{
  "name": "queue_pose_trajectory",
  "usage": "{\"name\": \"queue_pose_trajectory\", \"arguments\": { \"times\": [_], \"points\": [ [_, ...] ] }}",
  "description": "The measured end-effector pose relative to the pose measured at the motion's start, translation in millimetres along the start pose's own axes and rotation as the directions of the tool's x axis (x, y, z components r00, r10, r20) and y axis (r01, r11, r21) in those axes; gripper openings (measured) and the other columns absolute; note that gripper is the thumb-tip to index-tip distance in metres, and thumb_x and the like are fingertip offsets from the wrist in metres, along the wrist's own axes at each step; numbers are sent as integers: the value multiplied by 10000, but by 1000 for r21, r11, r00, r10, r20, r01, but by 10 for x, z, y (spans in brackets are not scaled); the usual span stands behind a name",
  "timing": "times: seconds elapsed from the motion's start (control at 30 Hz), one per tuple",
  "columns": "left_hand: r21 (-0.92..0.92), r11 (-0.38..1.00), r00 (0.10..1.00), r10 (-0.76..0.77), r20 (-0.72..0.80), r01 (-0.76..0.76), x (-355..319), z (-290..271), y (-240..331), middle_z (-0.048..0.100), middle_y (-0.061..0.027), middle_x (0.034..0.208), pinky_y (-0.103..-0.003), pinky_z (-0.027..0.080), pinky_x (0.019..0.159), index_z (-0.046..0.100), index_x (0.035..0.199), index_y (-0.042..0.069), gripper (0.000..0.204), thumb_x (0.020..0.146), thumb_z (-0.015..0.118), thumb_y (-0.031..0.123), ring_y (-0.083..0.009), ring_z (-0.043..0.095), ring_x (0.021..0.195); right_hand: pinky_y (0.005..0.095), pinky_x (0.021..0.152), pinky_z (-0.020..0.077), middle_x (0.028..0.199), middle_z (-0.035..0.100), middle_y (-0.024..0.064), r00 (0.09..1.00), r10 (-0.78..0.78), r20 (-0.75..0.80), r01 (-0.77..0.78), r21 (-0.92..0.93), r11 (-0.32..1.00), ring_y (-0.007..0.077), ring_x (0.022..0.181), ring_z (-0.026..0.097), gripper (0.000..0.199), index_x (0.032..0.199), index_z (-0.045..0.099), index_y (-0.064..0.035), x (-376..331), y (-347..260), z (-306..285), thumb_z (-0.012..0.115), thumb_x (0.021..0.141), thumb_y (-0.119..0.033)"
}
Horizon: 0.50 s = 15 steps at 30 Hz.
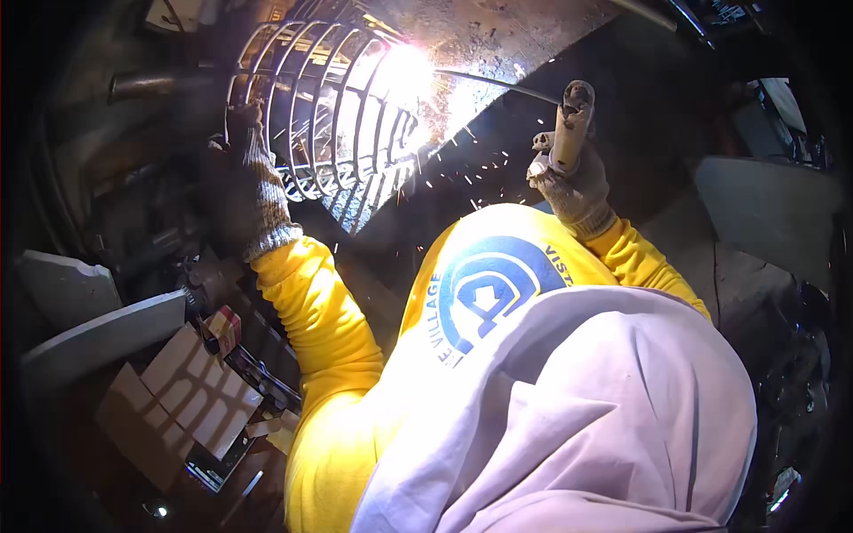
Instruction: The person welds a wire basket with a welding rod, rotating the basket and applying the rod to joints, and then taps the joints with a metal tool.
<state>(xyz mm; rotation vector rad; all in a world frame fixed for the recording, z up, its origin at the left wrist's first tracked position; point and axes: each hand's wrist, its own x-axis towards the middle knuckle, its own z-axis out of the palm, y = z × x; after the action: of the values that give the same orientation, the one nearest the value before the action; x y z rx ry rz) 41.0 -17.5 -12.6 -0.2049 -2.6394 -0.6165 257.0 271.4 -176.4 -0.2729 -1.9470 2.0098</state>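
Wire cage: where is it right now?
In the head view, the wire cage sits upper left of centre on the metal bench, gripped on its left edge by the gloved left hand, with the bright welding arc at its right.

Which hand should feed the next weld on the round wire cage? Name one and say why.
Right, probably. The right hand in its grey glove grips the welding electrode holder, whose thin rod reaches to the bright arc. The left hand grips the round wire cage, steadying it.
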Motion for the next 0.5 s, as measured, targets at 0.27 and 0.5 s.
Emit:
{"name": "queue_pose_trajectory", "arguments": {
  "times": [0.27,0.5],
  "points": [
    [76,986,987,155,-43,-151,-30,-47,23,684,-149,1028,-330,501,781,651,1096,-11,349,933,656,297,-241,654,908,243,587,495,793,600,45,996,-24,-81,15,-111,994,119,671,595,301,1127,550,23,30,-69,33,680,871,-67],
    [122,949,951,300,-68,-291,-7,48,-18,678,-148,1068,-329,498,811,640,1127,-8,362,934,651,299,-242,650,960,307,781,528,1048,623,86,992,-14,-129,-2,-121,993,180,938,622,447,1258,537,13,14,-75,-28,700,862,-115]
  ]
}}
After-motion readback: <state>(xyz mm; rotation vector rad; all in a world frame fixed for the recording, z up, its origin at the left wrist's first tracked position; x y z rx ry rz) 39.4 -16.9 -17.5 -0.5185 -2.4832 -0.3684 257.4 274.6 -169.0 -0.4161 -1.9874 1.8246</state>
